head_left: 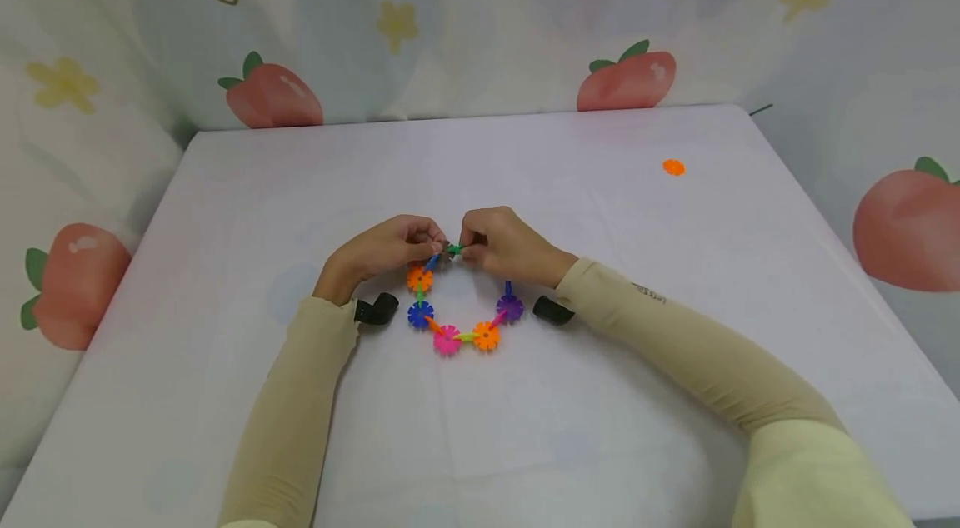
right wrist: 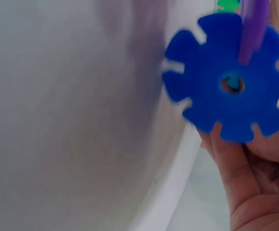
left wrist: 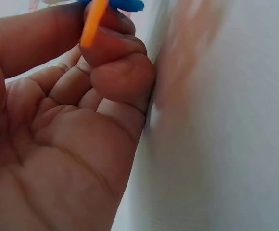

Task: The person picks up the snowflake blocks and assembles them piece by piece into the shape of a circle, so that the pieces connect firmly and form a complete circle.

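A loop of colourful interlocking snowflake discs, with a pink disc (head_left: 447, 341) at its near side, hangs between the two hands over the table. At the loop's far side, my left hand (head_left: 393, 249) pinches it between thumb and fingers, close to a blue disc (head_left: 431, 263) and an orange one (head_left: 419, 279). My right hand (head_left: 513, 249) pinches a green disc (head_left: 455, 249), right at the left fingertips. In the right wrist view a large blue disc (right wrist: 202, 77) covers part of that hand, with a purple disc (right wrist: 254, 29) slotted into it.
A loose orange disc (head_left: 673, 167) lies toward the far right of the white-covered table (head_left: 570, 436). Black wrist-camera pieces (head_left: 378, 310) stick out beside both wrists. A fruit-print cloth (head_left: 480, 37) stands behind the table and at its sides.
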`<state>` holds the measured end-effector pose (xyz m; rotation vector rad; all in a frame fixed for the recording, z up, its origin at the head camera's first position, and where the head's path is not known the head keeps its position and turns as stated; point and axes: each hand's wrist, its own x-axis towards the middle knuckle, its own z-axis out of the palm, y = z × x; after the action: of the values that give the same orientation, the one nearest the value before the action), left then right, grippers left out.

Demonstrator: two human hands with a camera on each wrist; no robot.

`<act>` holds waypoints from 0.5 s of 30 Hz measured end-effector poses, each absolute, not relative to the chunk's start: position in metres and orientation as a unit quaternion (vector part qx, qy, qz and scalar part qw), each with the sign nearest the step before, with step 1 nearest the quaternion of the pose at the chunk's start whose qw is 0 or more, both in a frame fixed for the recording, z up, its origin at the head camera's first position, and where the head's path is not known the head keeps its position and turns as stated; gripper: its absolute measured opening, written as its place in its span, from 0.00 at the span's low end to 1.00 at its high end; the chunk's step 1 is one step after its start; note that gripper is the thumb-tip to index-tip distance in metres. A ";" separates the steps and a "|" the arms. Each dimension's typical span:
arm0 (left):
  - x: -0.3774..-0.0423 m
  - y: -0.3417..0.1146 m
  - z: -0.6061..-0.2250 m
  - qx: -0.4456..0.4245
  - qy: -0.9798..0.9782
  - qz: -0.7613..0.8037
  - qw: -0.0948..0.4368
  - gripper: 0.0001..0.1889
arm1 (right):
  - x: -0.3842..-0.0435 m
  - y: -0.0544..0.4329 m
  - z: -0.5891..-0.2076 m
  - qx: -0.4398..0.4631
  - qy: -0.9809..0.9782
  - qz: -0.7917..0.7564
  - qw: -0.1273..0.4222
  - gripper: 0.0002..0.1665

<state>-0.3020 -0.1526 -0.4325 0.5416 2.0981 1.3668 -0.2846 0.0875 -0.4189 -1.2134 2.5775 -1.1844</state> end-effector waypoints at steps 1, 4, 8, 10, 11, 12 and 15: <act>-0.303 -0.152 -0.432 0.204 0.781 0.515 0.287 0.05 | -0.285 0.088 -0.418 -0.390 0.838 -0.381 0.031 0.12; -0.303 -0.151 -0.432 0.209 0.778 0.515 0.293 0.05 | -0.287 0.091 -0.418 -0.386 0.841 -0.377 0.044 0.11; -0.304 -0.154 -0.431 0.218 0.783 0.503 0.293 0.09 | -0.290 0.095 -0.416 -0.389 0.836 -0.381 0.066 0.08; -0.304 -0.155 -0.430 0.224 0.788 0.493 0.292 0.12 | -0.292 0.098 -0.416 -0.382 0.838 -0.382 0.078 0.05; -0.303 -0.155 -0.429 0.227 0.790 0.489 0.291 0.12 | -0.293 0.100 -0.415 -0.377 0.840 -0.382 0.081 0.03; -0.303 -0.155 -0.428 0.228 0.792 0.485 0.291 0.13 | -0.295 0.103 -0.414 -0.372 0.842 -0.381 0.083 0.02; -0.302 -0.156 -0.426 0.223 0.800 0.473 0.295 0.13 | -0.301 0.114 -0.410 -0.349 0.852 -0.383 0.079 0.05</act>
<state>-0.3020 -0.1564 -0.4258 0.5935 2.1282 1.2596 -0.3011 0.1137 -0.4098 -1.0444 2.5484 -1.1473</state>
